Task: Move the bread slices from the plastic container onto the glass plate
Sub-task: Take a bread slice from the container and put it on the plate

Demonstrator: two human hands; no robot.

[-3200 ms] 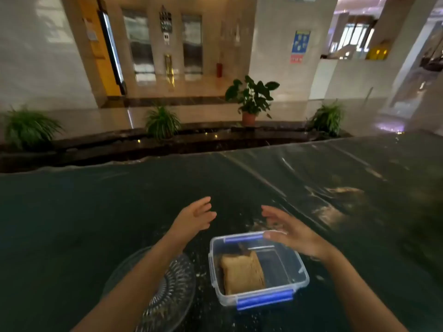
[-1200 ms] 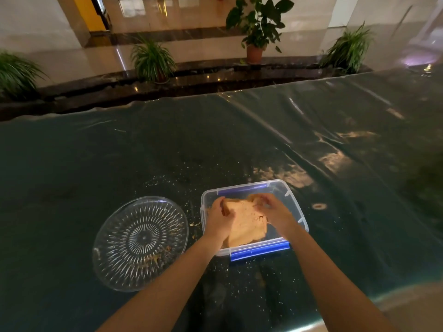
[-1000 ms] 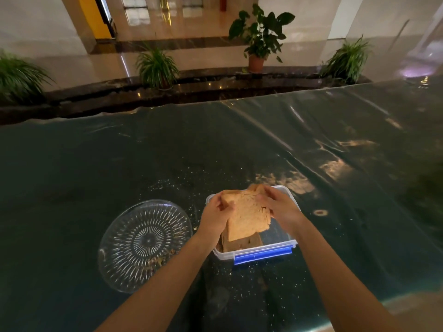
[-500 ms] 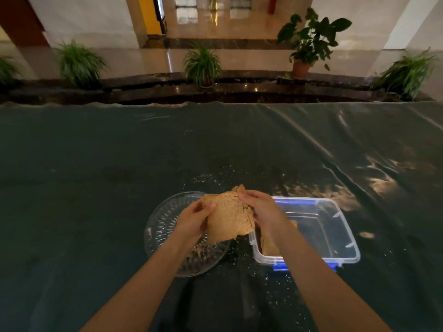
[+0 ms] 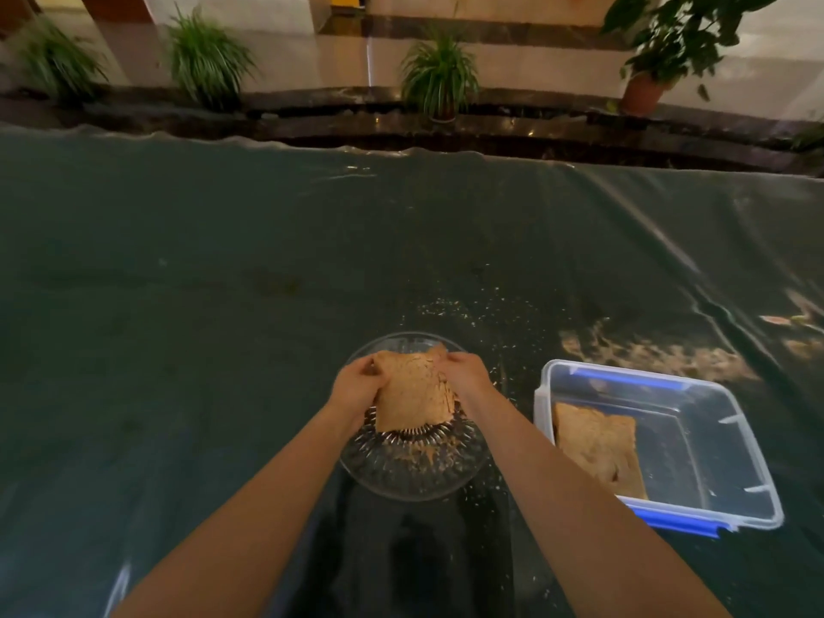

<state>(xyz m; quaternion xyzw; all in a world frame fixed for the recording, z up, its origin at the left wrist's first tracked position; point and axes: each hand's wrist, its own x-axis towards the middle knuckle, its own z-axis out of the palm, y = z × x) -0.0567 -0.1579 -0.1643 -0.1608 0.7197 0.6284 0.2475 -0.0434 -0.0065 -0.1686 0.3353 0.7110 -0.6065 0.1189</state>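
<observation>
Bread slice: where is it being held relative to the glass plate?

It is being held over the far half of the plate, tilted, with its lower edge being kept just above the ribbed glass. Whether that edge is touching the plate cannot be told.

By what is it being gripped?

Its upper left corner is being pinched by the left hand, fingers curled round the edge. Its upper right corner is being grasped by the right hand in the same way. The slice is being kept between the two hands, and both are being held above the plate's far part.

What is being shown to the right of the plate?

The plastic container, clear with blue clips and open-topped, is being shown near the plate but apart from it. A second slice is being kept inside it, on the side nearest the plate.

And around the plate?

Pale crumbs are being shown scattered on the dark table cover beyond and beside the plate, with some inside it. Potted plants are being shown far beyond the plate, past the table's far edge.
</observation>
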